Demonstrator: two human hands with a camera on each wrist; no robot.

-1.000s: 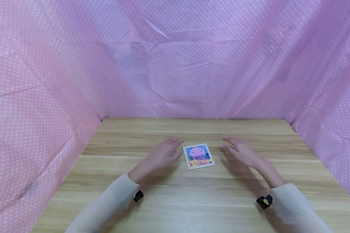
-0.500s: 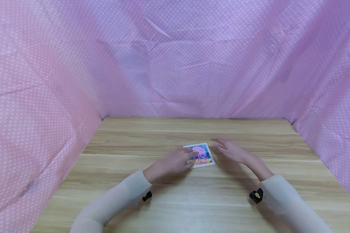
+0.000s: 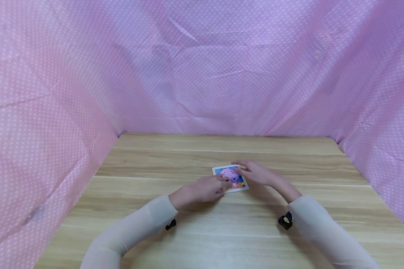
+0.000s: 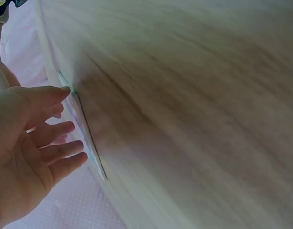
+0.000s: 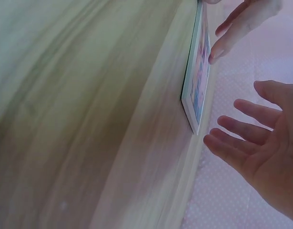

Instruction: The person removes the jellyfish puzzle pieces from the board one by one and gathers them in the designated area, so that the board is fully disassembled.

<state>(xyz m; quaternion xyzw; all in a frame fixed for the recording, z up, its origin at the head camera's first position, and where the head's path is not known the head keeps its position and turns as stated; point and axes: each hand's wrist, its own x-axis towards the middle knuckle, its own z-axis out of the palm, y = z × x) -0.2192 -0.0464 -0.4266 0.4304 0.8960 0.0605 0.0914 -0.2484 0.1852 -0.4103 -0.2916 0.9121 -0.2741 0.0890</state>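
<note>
A square card (image 3: 239,186) with a pink jellyfish picture and a white border lies flat on the wooden table. My left hand (image 3: 205,188) reaches over its left and lower part, covering some of the print. In the left wrist view the fingertips (image 4: 79,157) of that hand touch or hover just over the card, loosely bent; which of the two I cannot tell. At the card's upper right corner is my right hand (image 3: 257,173), its fingers extended. From the right wrist, the card (image 5: 199,76) looks thick-edged, and the right hand (image 5: 260,138) is apart from it, holding nothing.
The wooden table (image 3: 215,239) spreads out around the card on every side. Pink dotted cloth (image 3: 202,74) hangs behind the table and along both sides. A small black device (image 3: 285,220) sits at the right cuff, another (image 3: 171,224) at the left.
My left hand has moved right, from beside the card to over its picture. The right hand has come left to the card's upper right corner. The card lies almost where it was.
</note>
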